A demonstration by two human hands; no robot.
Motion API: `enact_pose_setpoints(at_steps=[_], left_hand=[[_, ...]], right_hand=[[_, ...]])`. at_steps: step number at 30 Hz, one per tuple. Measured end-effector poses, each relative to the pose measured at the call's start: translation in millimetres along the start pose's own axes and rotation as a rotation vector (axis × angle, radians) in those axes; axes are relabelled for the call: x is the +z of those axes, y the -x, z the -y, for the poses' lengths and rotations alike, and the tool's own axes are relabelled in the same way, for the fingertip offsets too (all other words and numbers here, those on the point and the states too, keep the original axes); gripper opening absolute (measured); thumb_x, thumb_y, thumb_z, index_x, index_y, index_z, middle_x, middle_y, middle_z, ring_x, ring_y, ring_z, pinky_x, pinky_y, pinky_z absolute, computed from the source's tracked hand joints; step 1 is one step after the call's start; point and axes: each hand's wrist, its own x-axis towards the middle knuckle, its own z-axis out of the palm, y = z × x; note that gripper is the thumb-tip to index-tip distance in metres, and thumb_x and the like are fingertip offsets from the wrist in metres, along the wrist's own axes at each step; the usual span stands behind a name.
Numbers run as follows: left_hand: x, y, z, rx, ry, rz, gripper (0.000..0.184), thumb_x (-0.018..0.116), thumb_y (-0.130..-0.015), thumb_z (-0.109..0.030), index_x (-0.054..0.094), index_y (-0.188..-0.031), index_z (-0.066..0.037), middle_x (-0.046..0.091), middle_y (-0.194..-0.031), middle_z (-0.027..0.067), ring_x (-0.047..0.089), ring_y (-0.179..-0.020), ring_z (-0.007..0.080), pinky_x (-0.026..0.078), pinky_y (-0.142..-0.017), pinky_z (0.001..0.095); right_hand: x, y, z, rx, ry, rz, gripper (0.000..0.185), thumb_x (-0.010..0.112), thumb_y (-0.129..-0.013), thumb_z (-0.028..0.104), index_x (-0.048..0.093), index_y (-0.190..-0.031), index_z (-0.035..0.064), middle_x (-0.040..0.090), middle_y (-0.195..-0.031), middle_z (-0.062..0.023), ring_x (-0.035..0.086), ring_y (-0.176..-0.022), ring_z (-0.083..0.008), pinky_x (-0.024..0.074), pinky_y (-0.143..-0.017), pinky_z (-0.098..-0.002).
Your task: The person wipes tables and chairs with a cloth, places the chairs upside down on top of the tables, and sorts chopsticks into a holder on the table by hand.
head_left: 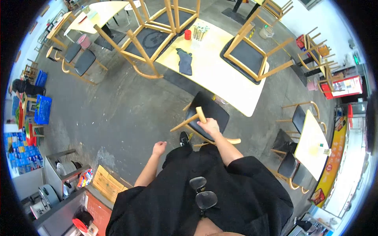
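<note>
My right hand (pixel 210 126) is closed around the curved wooden backrest of a chair (pixel 208 113) with a black padded seat. This chair stands just in front of me, beside the near edge of a long pale table (pixel 232 86). My left hand (pixel 159 148) hangs over the floor to the left of the chair, touching nothing, its fingers curled shut. On the table lies a dark cloth-like item (pixel 184 63), near a red cup (pixel 188 34) and a white holder with utensils (pixel 199 34).
Upturned chairs (pixel 151 38) rest on the table's left end and another upturned chair (pixel 246 55) on its right. A smaller table (pixel 313 143) with chairs stands at right. A wooden board (pixel 108 183) and metal shelving (pixel 65 151) are at lower left. Another person (pixel 27 86) is far left.
</note>
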Motion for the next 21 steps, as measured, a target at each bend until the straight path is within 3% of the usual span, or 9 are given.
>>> enact_pose_setpoints(at_steps=[2, 5, 8, 10, 12, 13, 16, 18, 21], left_hand=[[-4.4, 7.0, -1.9, -0.101, 0.113, 0.027, 0.044, 0.064, -0.094, -0.043, 0.073, -0.101, 0.0, 0.074, -0.091, 0.0147, 0.072, -0.089, 0.0266, 0.055, -0.08, 0.0412], [5.3, 8.9, 8.4, -0.216, 0.332, 0.043, 0.045, 0.064, -0.096, -0.042, 0.068, -0.111, 0.0, 0.072, -0.091, 0.0125, 0.068, -0.083, 0.0251, 0.055, -0.069, 0.0405], [11.1, 13.9, 10.1, -0.394, 0.669, 0.117, 0.051, 0.063, -0.096, -0.046, 0.061, -0.124, -0.003, 0.07, -0.103, 0.015, 0.068, -0.084, 0.0308, 0.054, -0.07, 0.044], [18.6, 3.4, 38.0, -0.482, 0.702, 0.034, 0.053, 0.062, -0.097, -0.046, 0.059, -0.126, -0.002, 0.068, -0.113, 0.0176, 0.069, -0.088, 0.0349, 0.054, -0.075, 0.0487], [9.2, 0.2, 32.6, -0.641, 0.805, -0.152, 0.054, 0.06, -0.098, -0.047, 0.058, -0.127, -0.002, 0.067, -0.114, 0.0179, 0.069, -0.089, 0.0362, 0.053, -0.077, 0.0509], [1.8, 13.7, 18.7, -0.762, 0.894, -0.296, 0.054, 0.058, -0.099, -0.047, 0.058, -0.127, -0.001, 0.068, -0.111, 0.0169, 0.069, -0.087, 0.0355, 0.053, -0.077, 0.0507], [-28.9, 36.1, 12.2, -0.704, 1.334, -0.591, 0.036, 0.056, -0.099, -0.046, 0.057, -0.105, -0.01, 0.061, -0.084, 0.0077, 0.061, -0.072, 0.0262, 0.051, -0.066, 0.0404], [-48.1, 33.0, 20.1, -0.378, 1.885, -0.76, 0.032, 0.056, -0.099, -0.045, 0.052, -0.089, -0.016, 0.052, -0.068, 0.002, 0.054, -0.06, 0.0196, 0.048, -0.058, 0.0354], [-87.8, 99.0, -24.2, -0.149, 1.947, -0.56, 0.041, 0.058, -0.099, -0.041, 0.034, -0.074, -0.019, 0.037, -0.056, -0.0035, 0.039, -0.047, 0.0139, 0.04, -0.05, 0.0313]], right_hand=[[-7.8, 17.2, 24.3, -0.032, 0.038, 0.089, 0.059, 0.072, -0.078, 0.06, 0.076, -0.105, 0.0076, 0.074, -0.101, -0.022, 0.07, -0.101, -0.0387, 0.0554, -0.089, -0.0478], [-13.4, 35.5, 50.8, -0.174, 0.025, 0.153, 0.055, 0.071, -0.078, 0.057, 0.076, -0.105, 0.0095, 0.074, -0.1, -0.0203, 0.071, -0.098, -0.0379, 0.0555, -0.088, -0.0469], [-22.5, 48.1, 75.9, -0.348, -0.023, 0.207, 0.057, 0.072, -0.076, 0.055, 0.075, -0.107, 0.008, 0.073, -0.095, -0.0213, 0.071, -0.093, -0.0392, 0.0556, -0.084, -0.0469], [-37.3, 61.5, 85.1, -0.491, -0.122, 0.209, 0.054, 0.077, -0.075, 0.05, 0.075, -0.104, 0.0039, 0.074, -0.084, -0.0176, 0.074, -0.079, -0.0304, 0.0572, -0.076, -0.0408], [-93.9, 100.8, 106.0, -0.405, -0.356, 0.353, 0.048, 0.083, -0.076, 0.043, 0.074, -0.096, 0.0, 0.072, -0.075, -0.01, 0.07, -0.068, -0.0169, 0.0563, -0.067, -0.0338], [-88.9, 91.4, 81.9, -0.386, -0.508, 0.396, 0.037, 0.084, -0.08, 0.033, 0.073, -0.09, 0.0, 0.07, -0.072, -0.0046, 0.067, -0.065, -0.0104, 0.0555, -0.062, -0.0304], [-139.6, 111.6, 70.3, -0.429, -1.026, 0.482, 0.023, 0.078, -0.085, 0.018, 0.066, -0.087, -0.0019, 0.068, -0.073, -0.0105, 0.068, -0.063, -0.0198, 0.0576, -0.058, -0.0352], [-146.5, 119.7, 61.5, -0.46, -1.27, 0.514, 0.024, 0.076, -0.085, 0.018, 0.064, -0.088, -0.0022, 0.067, -0.071, -0.012, 0.067, -0.061, -0.0228, 0.0575, -0.059, -0.0377], [-142.1, 129.8, 60.0, -0.59, -1.334, 0.492, 0.029, 0.072, -0.088, 0.025, 0.063, -0.089, -0.0023, 0.064, -0.067, -0.013, 0.066, -0.06, -0.0248, 0.0573, -0.06, -0.0401]])
